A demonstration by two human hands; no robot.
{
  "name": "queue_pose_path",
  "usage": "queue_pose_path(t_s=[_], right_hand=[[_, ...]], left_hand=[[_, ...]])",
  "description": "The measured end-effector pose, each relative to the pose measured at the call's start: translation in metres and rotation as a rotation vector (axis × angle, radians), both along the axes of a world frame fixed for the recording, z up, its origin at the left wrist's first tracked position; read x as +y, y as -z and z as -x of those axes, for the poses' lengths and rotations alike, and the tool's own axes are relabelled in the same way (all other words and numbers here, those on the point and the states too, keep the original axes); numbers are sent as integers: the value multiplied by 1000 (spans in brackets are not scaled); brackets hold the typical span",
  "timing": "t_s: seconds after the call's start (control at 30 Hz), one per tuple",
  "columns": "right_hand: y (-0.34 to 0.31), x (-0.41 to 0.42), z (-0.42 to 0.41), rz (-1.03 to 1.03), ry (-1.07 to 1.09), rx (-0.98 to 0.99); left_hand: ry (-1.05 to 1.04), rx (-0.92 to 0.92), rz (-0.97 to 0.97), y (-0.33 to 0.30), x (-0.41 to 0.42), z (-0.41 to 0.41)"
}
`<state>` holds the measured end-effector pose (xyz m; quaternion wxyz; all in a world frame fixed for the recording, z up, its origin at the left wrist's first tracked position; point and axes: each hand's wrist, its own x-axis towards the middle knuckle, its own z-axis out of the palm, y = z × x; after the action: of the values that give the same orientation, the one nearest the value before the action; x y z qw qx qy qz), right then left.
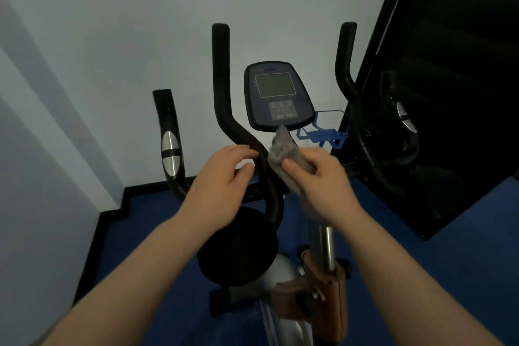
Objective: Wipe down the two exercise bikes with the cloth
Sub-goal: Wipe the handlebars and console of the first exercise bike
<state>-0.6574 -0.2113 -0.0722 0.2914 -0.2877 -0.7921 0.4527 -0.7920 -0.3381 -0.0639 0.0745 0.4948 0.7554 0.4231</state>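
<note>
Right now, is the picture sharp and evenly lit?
Head view: dim light; the right side behind the exercise bike is almost black; the cloth and both hands, left hand, right hand, are slightly motion-blurred; the wide lens bends the wall edges.

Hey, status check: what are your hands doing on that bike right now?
Right hand grips grey cloth beside left handlebar. Left hand at that bar, fingers loose, holding nothing. Console just above cloth. Nothing blocking.
</note>
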Motion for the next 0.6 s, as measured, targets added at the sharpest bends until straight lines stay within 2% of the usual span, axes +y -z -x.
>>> queue_pose_path(t_s=[0.1, 0.2, 0.33, 0.47, 0.6], right_hand=[[11, -19, 22, -36, 64, 5], [35, -42, 2, -78, 94, 2], [21, -18, -27, 25, -91, -15], [10, 1, 3, 68, 42, 97], [37, -29, 3, 8, 86, 116]], left_hand=[[-83, 64, -52, 7, -16, -14], [-197, 57, -88, 12, -25, -17], [-315, -20, -157, 20, -29, -25], [-392, -99, -253, 21, -32, -26], [-472, -124, -227, 22, -32, -24]])
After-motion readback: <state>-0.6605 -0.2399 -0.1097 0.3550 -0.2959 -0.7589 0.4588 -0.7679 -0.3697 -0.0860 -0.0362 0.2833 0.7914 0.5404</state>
